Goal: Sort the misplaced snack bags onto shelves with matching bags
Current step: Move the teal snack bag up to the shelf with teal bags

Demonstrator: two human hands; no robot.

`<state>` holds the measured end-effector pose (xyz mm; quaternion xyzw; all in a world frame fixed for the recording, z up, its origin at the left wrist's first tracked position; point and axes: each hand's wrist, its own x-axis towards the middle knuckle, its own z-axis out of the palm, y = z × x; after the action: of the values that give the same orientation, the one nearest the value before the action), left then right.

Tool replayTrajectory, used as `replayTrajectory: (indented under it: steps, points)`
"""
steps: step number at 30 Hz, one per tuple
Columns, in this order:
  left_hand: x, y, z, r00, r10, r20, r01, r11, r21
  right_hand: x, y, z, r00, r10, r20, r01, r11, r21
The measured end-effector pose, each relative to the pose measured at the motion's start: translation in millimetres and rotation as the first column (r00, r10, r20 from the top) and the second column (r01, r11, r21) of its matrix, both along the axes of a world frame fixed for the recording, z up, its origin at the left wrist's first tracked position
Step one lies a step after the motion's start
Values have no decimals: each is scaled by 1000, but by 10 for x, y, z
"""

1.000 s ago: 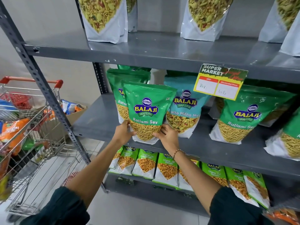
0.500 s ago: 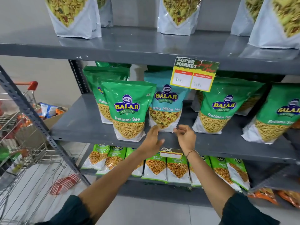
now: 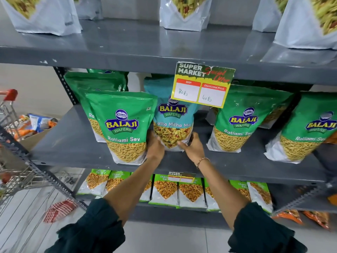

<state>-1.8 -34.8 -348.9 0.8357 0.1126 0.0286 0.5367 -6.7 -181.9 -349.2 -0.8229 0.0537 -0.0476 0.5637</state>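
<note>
A teal Khatta Mitha Mix bag (image 3: 172, 123) stands on the middle grey shelf (image 3: 73, 143) among green Ratlami Sev bags. My left hand (image 3: 155, 146) grips its lower left corner and my right hand (image 3: 193, 147) grips its lower right corner. One green Ratlami Sev bag (image 3: 124, 125) stands upright just left of it, with another behind. Two more Ratlami Sev bags (image 3: 240, 119) (image 3: 308, 128) stand to the right. The teal bag's top is partly hidden by a yellow price tag (image 3: 202, 84).
White bags of mixed snack (image 3: 45, 17) line the top shelf. Small green Chana Jor Garam bags (image 3: 166, 189) fill the lower shelf, with orange bags (image 3: 317, 218) below right. A shopping cart (image 3: 12, 143) with snack bags stands at the left, beside a cardboard box (image 3: 36, 136).
Both hands left the green Ratlami Sev bag, which now stands on the shelf, moved right and closed on the teal Khatta Mitha Mix bag's bottom corners. The view shifted right.
</note>
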Motion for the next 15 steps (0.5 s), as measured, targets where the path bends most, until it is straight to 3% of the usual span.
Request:
replayTrajectory:
  steps: [8, 15]
  points:
    - [36, 56, -39, 995, -98, 35, 99, 995, -27, -71, -50, -119, 995, -63, 76, 56, 994, 95]
    - [-70, 29, 21, 969, -243, 41, 243, 970, 7, -482, 23, -281, 940, -257, 227, 250, 966, 60]
